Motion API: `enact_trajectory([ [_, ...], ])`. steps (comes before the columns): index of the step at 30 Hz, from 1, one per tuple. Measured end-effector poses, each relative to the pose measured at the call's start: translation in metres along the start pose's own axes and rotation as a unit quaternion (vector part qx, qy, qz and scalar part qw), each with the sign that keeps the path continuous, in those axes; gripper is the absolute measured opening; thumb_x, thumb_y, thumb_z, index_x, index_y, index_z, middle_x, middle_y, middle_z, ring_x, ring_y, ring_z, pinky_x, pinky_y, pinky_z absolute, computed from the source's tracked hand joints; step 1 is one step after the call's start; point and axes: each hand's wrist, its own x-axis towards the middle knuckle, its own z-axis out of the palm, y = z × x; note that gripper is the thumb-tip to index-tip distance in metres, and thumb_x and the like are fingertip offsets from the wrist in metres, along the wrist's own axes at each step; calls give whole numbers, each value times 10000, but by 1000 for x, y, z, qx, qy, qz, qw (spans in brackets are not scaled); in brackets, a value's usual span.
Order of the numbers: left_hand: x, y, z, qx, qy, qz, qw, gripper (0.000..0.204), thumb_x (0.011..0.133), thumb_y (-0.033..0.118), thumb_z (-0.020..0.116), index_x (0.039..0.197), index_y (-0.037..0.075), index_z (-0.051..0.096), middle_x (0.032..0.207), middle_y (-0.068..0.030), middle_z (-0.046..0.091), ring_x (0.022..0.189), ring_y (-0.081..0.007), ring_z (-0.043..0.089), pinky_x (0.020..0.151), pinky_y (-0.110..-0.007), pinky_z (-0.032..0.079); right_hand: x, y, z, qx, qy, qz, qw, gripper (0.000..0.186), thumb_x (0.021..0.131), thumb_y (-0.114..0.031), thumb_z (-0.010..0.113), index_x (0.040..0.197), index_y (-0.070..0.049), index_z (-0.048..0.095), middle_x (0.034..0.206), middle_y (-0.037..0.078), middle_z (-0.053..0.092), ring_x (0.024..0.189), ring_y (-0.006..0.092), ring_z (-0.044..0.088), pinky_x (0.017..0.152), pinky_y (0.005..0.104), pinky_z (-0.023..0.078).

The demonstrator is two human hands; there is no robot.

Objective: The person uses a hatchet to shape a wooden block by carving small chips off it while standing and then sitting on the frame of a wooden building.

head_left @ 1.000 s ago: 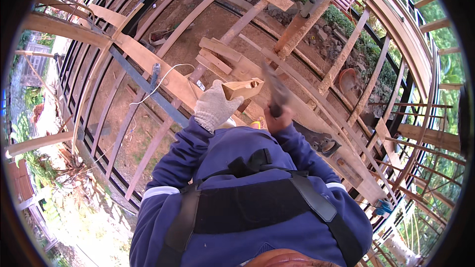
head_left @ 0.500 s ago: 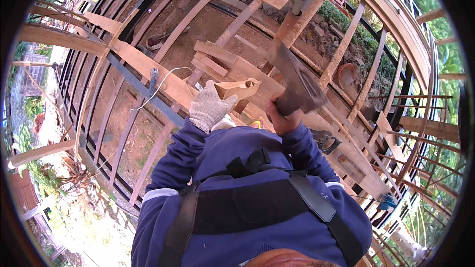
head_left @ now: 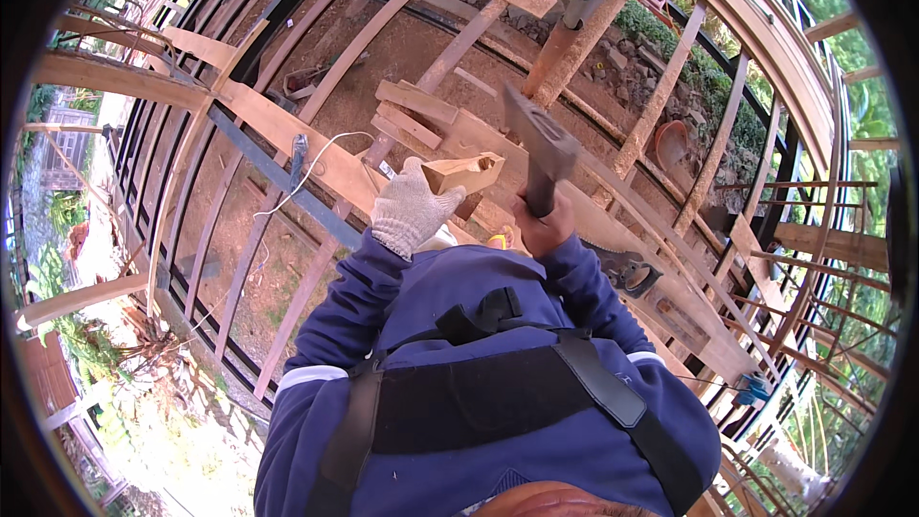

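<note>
"Our risk?"
"Our gloved left hand (head_left: 408,208) pinches the pale notched wooden block (head_left: 465,174), left of the dark metal hatchet (head_left: 546,141) our bare right hand (head_left: 544,222) clenches; a glancing swing could cut us."

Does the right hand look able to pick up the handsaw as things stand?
Probably not: the right hand is closed around the handle of a hatchet-like tool. Otherwise, the handsaw lies close beside the right sleeve, its grip end uncovered.
</note>
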Motion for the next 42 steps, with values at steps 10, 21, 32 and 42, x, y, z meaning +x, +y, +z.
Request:
enact_trajectory([
  [10,3,1,0,8,13,-4,1000,714,789,520,785,1198,-8,532,1088,-284,706,1034,-445,698,877,-513,563,0,100,43,-162,-97,163,968,183,895,-144,738,868,22,666,704,146,661,663,269,678,605,374,523],
  [21,6,-11,6,-12,29,14,999,696,779,503,807,1173,-7,545,1047,-263,715,1007,-427,710,848,-493,577,6,30,9,71,-4,33,997,128,912,-123,723,864,-31,648,656,48,618,587,131,611,546,324,483],
  [32,4,12,-4,16,4,-7,1000,737,788,458,834,1226,-57,544,1135,-295,680,1090,-436,680,903,-478,554,5,118,36,-55,-123,264,955,201,844,-184,753,911,-9,679,728,178,662,737,305,705,687,440,546],
  [42,-6,-3,-5,0,60,34,998,652,791,498,793,1059,-54,574,907,-272,721,882,-425,731,763,-487,582,-12,52,26,16,3,-14,1000,166,861,-147,753,888,-12,661,707,159,658,644,254,654,633,390,522],
])
